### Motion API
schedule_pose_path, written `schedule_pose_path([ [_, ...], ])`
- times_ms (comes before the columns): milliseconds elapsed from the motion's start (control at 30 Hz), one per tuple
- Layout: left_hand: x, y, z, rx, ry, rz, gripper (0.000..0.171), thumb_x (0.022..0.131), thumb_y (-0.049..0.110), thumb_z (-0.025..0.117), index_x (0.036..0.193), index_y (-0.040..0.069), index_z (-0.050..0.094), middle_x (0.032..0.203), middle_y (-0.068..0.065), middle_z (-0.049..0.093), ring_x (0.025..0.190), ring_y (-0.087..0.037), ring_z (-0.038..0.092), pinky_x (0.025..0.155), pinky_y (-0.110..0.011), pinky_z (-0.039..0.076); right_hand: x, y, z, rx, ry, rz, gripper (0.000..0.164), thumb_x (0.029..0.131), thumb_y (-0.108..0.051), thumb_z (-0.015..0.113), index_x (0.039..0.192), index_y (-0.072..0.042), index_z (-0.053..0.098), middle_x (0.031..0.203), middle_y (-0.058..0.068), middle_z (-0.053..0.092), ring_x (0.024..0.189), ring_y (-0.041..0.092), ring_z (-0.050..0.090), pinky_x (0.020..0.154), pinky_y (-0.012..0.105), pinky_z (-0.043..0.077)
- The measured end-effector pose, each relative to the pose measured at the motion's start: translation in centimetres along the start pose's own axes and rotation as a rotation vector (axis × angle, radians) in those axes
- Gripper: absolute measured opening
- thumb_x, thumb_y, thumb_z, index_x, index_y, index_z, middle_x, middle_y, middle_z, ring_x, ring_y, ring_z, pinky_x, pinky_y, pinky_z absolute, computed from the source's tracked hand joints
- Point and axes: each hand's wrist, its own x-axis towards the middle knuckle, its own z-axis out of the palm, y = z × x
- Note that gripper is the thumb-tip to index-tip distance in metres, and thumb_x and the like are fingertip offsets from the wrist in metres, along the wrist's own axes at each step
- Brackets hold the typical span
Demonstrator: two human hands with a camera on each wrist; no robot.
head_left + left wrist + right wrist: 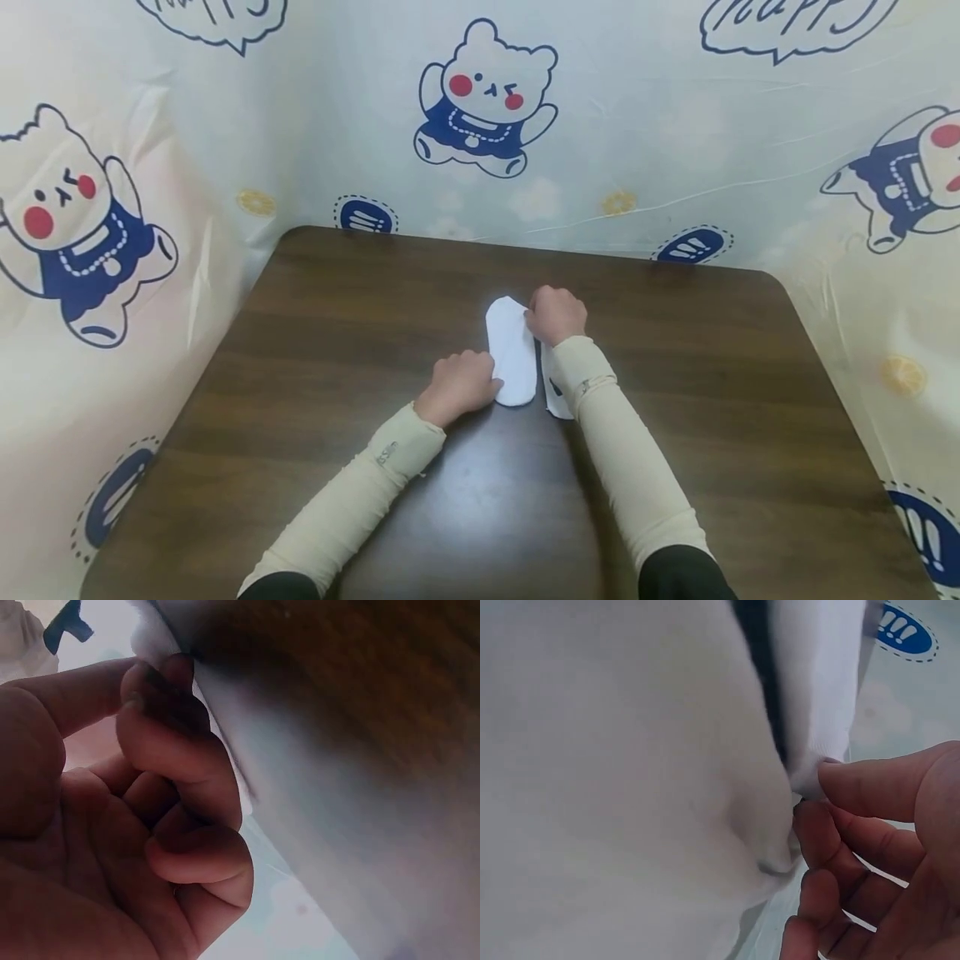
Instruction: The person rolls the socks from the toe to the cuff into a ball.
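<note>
A long white sock point(512, 354) with rounded ends lies on the brown table. My left hand point(461, 385) pinches its near left edge between thumb and curled fingers; in the left wrist view white fabric point(154, 637) shows at the fingertips. At the sock's far right edge is my right hand point(557, 315), its thumb and forefinger pinching ribbed white cloth point(821, 697) in the right wrist view. A second white piece point(552, 392) with a dark mark lies alongside, partly hidden under the right forearm.
The brown table point(360, 308) has rounded far corners. A pale curtain point(337, 100) printed with cartoon bears surrounds it at the back and sides. Cream sleeves point(341, 500) cover both forearms.
</note>
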Motion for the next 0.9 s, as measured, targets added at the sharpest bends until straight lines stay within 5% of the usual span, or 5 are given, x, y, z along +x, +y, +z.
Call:
schedule_pose_path([
  [633,-1.7,0.9,-3.0,-0.048,0.054,0.073,0.029,0.095,0.023,0.058,0.069,0.011,0.057,0.062,-0.004,0.05,0.056,-0.022,0.05,0.047,-0.04,0.04,-0.8,-2.3,-3.0,-0.016,0.073,-0.08,0.014,0.098,-0.018,0.062,0.099,-0.008,0.071,0.077,0.004,0.062,0.069,0.022,0.057,0.066,0.039,0.047],
  [900,-2.0,0.8,-4.1,-0.104,0.041,0.064,0.039,0.098,0.024,0.056,0.061,0.012,0.055,0.059,-0.002,0.046,0.055,-0.02,0.047,0.049,-0.038,0.04,-1.3,-1.9,-3.9,0.1,0.091,-0.032,0.014,0.101,-0.018,0.059,0.106,-0.006,0.065,0.083,0.009,0.064,0.068,0.025,0.06,0.062,0.039,0.048],
])
